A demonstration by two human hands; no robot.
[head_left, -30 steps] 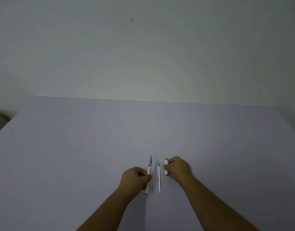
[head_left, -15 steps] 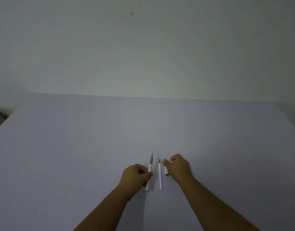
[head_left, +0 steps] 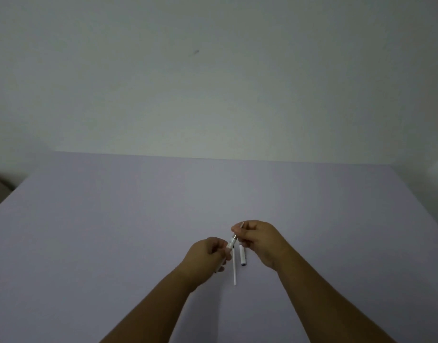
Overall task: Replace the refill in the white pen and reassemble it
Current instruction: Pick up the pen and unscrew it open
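Note:
My left hand point(head_left: 206, 253) grips the white pen point(head_left: 231, 243) by its barrel and holds it off the table, tilted up to the right. My right hand point(head_left: 258, 237) pinches the pen's grey tip end, whose point sticks out above the fingers. On the lilac table point(head_left: 114, 231), between my wrists, lies a thin white refill point(head_left: 234, 267). Just right of the refill lies the white cap point(head_left: 242, 255), partly under my right hand.
The table runs back to a plain pale wall point(head_left: 213, 82). Its left edge falls away to a dark floor corner point(head_left: 0, 189). Both forearms come in from the bottom of the view.
My right hand let go of the cap, which now lies on the table, and moved left onto the pen's tip. My left hand lifted the pen and tilted it towards the right hand.

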